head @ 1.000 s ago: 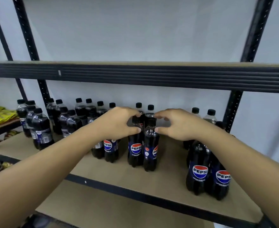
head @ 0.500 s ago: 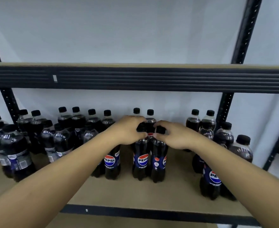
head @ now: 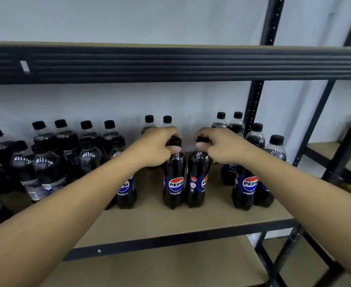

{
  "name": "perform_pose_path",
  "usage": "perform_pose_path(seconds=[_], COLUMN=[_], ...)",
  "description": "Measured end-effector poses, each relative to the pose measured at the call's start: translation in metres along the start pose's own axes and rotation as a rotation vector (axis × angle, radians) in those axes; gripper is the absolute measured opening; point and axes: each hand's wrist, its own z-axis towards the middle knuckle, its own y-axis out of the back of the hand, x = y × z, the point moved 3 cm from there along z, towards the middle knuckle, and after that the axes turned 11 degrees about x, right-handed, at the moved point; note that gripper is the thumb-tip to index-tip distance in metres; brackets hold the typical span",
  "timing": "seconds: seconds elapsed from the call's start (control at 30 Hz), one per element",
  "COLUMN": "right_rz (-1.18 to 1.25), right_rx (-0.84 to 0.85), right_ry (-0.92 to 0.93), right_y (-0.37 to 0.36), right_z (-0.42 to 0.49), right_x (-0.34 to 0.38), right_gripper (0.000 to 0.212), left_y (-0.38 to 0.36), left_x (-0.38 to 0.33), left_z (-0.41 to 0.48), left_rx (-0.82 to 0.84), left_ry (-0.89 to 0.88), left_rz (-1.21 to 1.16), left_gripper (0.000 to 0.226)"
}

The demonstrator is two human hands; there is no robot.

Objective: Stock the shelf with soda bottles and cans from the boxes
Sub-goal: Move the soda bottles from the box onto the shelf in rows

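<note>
While both bottles stand upright on the shelf (head: 170,222), touching side by side near its middle, the person holds each one by the top. The left hand (head: 156,148) has its grip closed around the cap and neck of the left bottle (head: 173,179). The right hand (head: 222,148) has its grip closed the same way on the right bottle (head: 198,179).

Both bases seem to rest on the board, so the step in hand is probably the final placing of this pair. To do it well, the person should slide the two straight back toward the back pair (head: 158,120) by the wall and keep them vertical, because a grip so high gives little control over the base.

The label of the left bottle faces forward; the right one is half turned, and a small twist at the cap would correct it. The fingers should open only when both stand firm, and then lift upward, because the left group (head: 67,154) and the right group (head: 245,183) are near.
</note>
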Motion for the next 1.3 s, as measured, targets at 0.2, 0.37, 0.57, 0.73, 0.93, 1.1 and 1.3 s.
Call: perform_pose_path(seconds=[0.2, 0.37, 0.57, 0.73, 0.93, 1.1, 1.3], right_rz=[-0.082, -0.001, 0.362, 0.544, 0.659, 0.686, 0.617], right_rx=[-0.052, -0.178, -0.09, -0.062, -0.077, -0.143, -0.062], right_ry=[-0.018, -0.049, -0.049, -0.091, -0.116, -0.133, -0.134], right_y=[0.008, -0.008, -0.064, -0.122, -0.158, -0.163, -0.173], right_z=[-0.023, -0.037, -0.051, -0.056, -0.064, -0.076, -0.083], right_x=[-0.008, -0.019, -0.032, -0.059, -0.081, -0.085, -0.093], right_gripper=[0.026, 0.041, 0.069, 0.068, 0.068, 0.069, 0.067], left_y=[-0.007, -0.02, -0.062, -0.124, -0.175, -0.186, -0.187], left_x=[-0.02, -0.013, 0.007, 0.028, 0.047, 0.054, 0.049], left_z=[-0.004, -0.008, -0.023, -0.037, -0.046, -0.051, -0.056], left_rx=[0.005, -0.036, -0.047, 0.002, 0.041, 0.027, 0.031], left_ry=[-0.092, -0.128, -0.094, -0.019, 0.092, 0.109, 0.097], left_rz=[-0.045, -0.135, -0.425, -0.489, -0.55, -0.656, -0.66], left_gripper=[0.028, 0.032, 0.034, 0.064, 0.06, 0.049, 0.049])
